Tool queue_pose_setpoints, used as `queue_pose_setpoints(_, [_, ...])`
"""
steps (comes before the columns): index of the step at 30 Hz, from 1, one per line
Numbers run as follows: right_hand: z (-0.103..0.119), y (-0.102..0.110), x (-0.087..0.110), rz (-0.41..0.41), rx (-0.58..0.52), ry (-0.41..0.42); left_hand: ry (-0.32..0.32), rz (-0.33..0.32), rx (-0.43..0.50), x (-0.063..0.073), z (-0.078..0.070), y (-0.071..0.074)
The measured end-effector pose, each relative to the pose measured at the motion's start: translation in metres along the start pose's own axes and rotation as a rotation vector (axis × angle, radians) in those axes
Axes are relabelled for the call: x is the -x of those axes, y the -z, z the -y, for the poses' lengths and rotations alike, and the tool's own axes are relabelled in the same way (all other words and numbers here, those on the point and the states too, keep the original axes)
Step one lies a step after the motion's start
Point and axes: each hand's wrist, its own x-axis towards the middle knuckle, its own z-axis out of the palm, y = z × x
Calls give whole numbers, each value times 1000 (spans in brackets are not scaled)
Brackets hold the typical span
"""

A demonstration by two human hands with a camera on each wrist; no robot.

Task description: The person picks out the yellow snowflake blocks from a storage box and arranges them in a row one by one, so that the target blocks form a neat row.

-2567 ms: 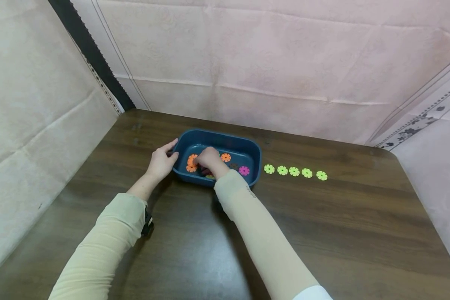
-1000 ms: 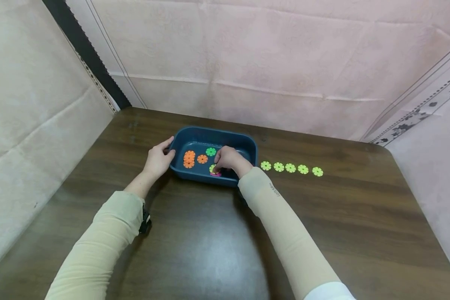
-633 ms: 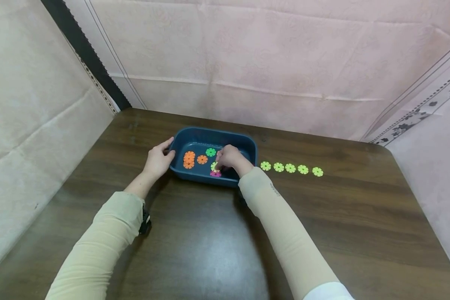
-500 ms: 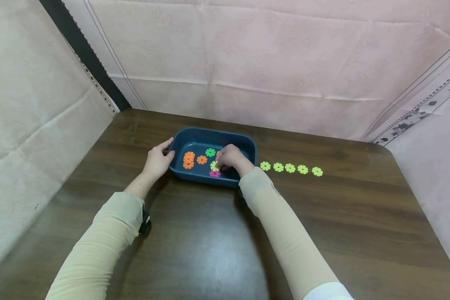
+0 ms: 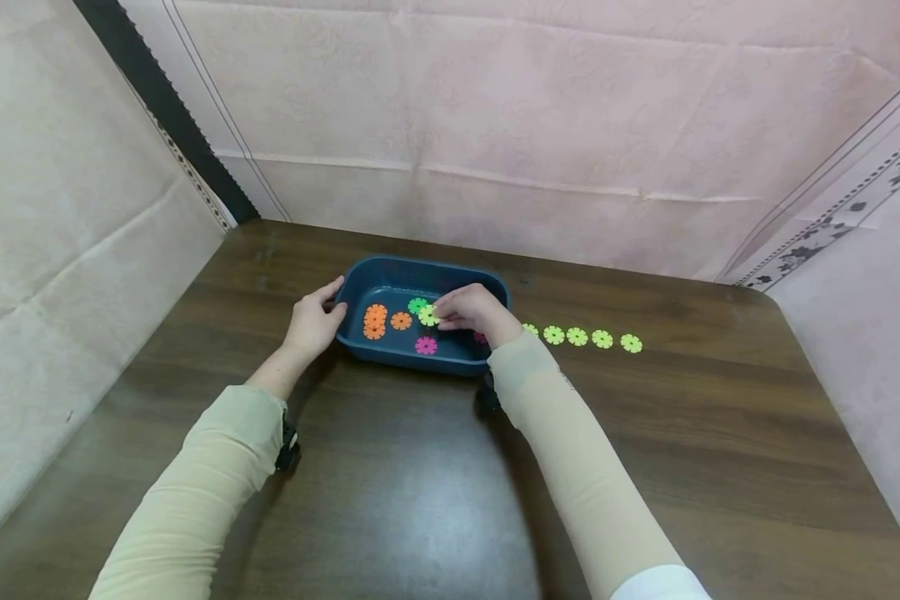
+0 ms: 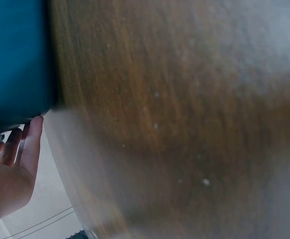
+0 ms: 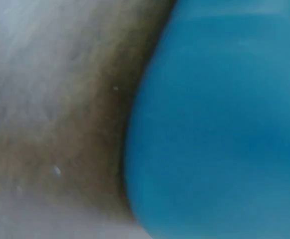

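In the head view, a dark blue plastic basin sits on the table. My left hand rests against its left end, with thumb and fingers at the rim; the left wrist view catches that hand's fairly straight fingers at the basin's outer wall. My right hand is over the basin and pinches a yellow-green snowflake building disc. Inside lie overlapping orange discs, a single orange disc, a green disc and a magenta disc. Another magenta piece shows partly beneath the right hand.
Right of the basin, several yellow-green discs lie in a row on the brown wooden table; the right forearm partly covers the leftmost one. Cloth-covered walls stand behind and at both sides. The right wrist view shows only the basin's wall and blurred table.
My right hand has shifted from the orange discs toward the basin's right, then lifted the yellow-green disc off the magenta one. The magenta disc now lies fully visible. My left hand stays at the rim.
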Motion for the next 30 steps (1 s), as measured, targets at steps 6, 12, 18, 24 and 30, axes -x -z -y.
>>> queue_pose_setpoints(6, [9,8,4,25,-86,-2,-5,1,-5,0,0,1])
queue_pose_setpoints(12, [15,18,12,42,-140,11,-8,4,-7,1,1,1])
queue_pose_setpoints(18, [16,40,22,64,-206,49,-14,5,-9,1,0,1])
queue_pose_setpoints(24, [20,70,32,99,-241,89,-1,8,-13,1,-1,1])
queue_pose_setpoints(30, [17,101,40,111,-257,102,7,10,-15,1,-3,0])
